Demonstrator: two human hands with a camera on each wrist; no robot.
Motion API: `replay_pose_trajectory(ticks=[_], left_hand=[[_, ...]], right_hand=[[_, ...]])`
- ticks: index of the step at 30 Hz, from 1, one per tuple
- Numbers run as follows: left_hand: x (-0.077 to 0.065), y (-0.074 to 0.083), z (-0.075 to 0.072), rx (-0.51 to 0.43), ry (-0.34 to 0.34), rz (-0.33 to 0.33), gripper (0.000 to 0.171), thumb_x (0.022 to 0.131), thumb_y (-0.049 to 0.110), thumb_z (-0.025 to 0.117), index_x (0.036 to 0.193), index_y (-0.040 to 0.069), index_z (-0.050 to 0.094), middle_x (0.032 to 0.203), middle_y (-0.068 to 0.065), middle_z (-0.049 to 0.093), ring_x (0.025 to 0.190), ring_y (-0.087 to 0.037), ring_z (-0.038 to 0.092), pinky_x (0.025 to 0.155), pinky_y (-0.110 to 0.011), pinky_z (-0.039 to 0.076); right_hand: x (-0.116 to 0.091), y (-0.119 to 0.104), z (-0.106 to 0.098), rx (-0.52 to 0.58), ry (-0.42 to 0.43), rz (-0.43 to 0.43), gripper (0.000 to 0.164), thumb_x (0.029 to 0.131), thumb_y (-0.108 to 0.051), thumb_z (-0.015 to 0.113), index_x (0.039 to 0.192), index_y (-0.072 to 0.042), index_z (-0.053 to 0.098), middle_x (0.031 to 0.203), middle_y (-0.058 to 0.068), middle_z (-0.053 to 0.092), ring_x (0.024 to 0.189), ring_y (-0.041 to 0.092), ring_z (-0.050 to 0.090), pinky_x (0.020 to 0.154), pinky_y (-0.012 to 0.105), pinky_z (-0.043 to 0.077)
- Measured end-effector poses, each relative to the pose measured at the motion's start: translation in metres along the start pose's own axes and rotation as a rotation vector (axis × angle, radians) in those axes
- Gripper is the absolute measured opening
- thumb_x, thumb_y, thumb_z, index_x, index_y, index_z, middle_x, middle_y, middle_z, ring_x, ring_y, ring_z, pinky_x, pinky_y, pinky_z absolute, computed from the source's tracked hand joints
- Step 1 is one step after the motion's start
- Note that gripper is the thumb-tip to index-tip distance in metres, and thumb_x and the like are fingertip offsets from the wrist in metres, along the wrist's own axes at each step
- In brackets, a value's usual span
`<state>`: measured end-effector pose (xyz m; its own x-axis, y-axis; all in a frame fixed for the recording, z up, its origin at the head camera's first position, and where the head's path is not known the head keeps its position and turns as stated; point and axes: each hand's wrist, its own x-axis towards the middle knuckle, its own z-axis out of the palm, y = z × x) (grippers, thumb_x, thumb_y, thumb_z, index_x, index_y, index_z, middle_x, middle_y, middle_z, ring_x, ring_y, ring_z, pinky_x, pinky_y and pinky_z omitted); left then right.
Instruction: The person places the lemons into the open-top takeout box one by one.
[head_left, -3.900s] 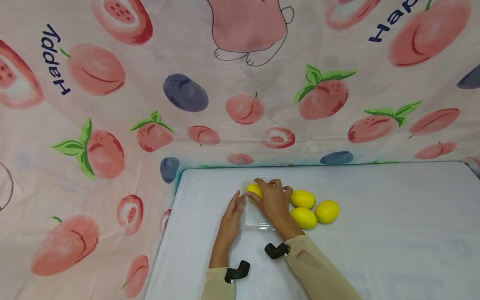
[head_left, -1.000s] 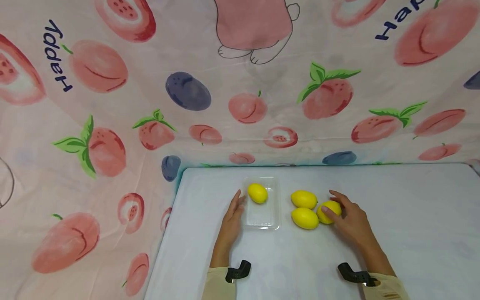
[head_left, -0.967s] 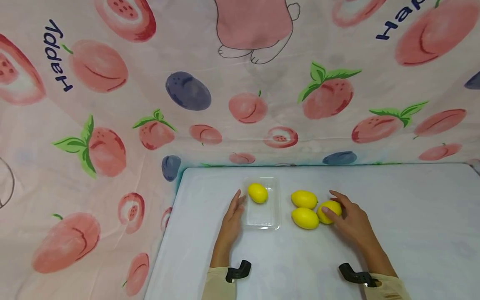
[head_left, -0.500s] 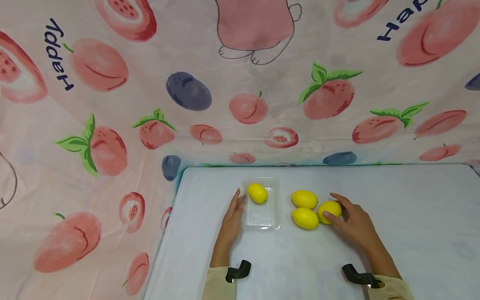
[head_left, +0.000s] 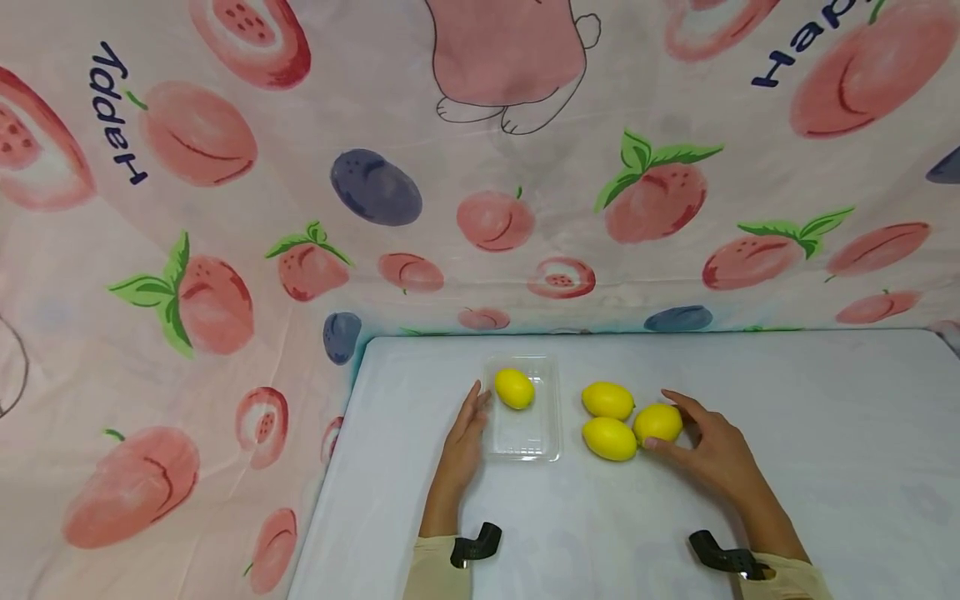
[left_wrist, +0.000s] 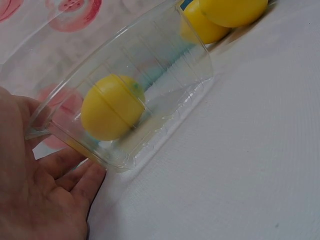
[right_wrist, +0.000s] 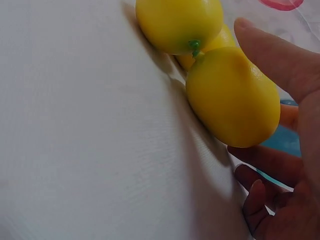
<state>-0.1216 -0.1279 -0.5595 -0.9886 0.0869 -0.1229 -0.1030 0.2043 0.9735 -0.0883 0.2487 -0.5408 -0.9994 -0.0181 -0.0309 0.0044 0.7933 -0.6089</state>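
Note:
A yellow lemon (head_left: 514,389) lies in the far part of a clear plastic tray (head_left: 522,442). My left hand (head_left: 461,446) rests along the tray's left side; in the left wrist view its fingers (left_wrist: 90,182) touch the end wall. To the right of the tray, three more lemons sit close together: a far one (head_left: 607,401), a near one (head_left: 609,439) and a right one (head_left: 657,425). Around the right lemon my right hand (head_left: 708,446) is spread, thumb at its near side and index finger beyond it, without a firm grip showing.
Everything stands on a white-covered table (head_left: 825,467). Behind it and at the left hangs a pink fruit-print cloth (head_left: 420,292), meeting the table's far edge. A dark wrist-camera mount (head_left: 477,546) is strapped to each forearm.
Earlier my right hand was over the tray with the first lemon; it has let that go and moved right to another lemon. Lately its thumb slid toward the near side. My left hand stayed.

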Motion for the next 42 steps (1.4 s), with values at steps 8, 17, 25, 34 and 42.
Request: replay_pose_trajectory(ticks=[8,17,25,34,42], left_hand=[[-0.001,0.001,-0.001,0.006,-0.001,0.014,0.052,0.111,0.027,0.039,0.161,0.032,0.03,0.16,0.001,0.046,0.152,-0.026,0.036,0.127,-0.054,0.021],[-0.002,0.001,-0.001,0.014,-0.002,0.027,0.052,0.111,0.025,0.039,0.162,0.032,0.03,0.159,0.0,0.046,0.152,-0.026,0.036,0.127,-0.054,0.021],[-0.002,0.0,-0.002,0.006,-0.009,0.024,0.052,0.111,0.027,0.039,0.161,0.032,0.03,0.16,0.0,0.045,0.152,-0.027,0.036,0.127,-0.055,0.019],[-0.002,-0.002,-0.003,0.004,-0.027,0.031,0.052,0.111,0.026,0.038,0.162,0.033,0.028,0.161,0.0,0.044,0.153,-0.026,0.035,0.127,-0.054,0.02],[-0.004,-0.002,-0.004,-0.009,-0.026,0.035,0.051,0.111,0.025,0.039,0.161,0.032,0.031,0.16,0.0,0.046,0.151,-0.026,0.037,0.127,-0.053,0.021]], right_hand=[[0.001,-0.001,0.001,-0.008,-0.01,0.007,0.092,0.079,-0.064,0.079,0.151,-0.016,0.048,0.145,0.028,0.055,0.125,0.052,0.052,0.1,0.072,0.042],[0.0,-0.001,0.004,-0.017,0.011,-0.017,0.093,0.076,-0.066,0.08,0.147,-0.012,0.053,0.146,0.026,0.055,0.125,0.048,0.052,0.102,0.07,0.041],[0.0,-0.001,0.007,-0.022,0.015,-0.012,0.093,0.077,-0.065,0.08,0.147,-0.011,0.053,0.146,0.026,0.055,0.126,0.048,0.05,0.104,0.069,0.039],[-0.004,-0.003,0.009,-0.019,0.035,0.001,0.09,0.079,-0.064,0.079,0.147,-0.011,0.053,0.146,0.026,0.054,0.127,0.048,0.049,0.104,0.068,0.04],[-0.01,-0.002,0.01,0.0,0.059,0.009,0.09,0.079,-0.062,0.08,0.147,-0.009,0.053,0.146,0.027,0.054,0.127,0.048,0.049,0.102,0.07,0.04]])
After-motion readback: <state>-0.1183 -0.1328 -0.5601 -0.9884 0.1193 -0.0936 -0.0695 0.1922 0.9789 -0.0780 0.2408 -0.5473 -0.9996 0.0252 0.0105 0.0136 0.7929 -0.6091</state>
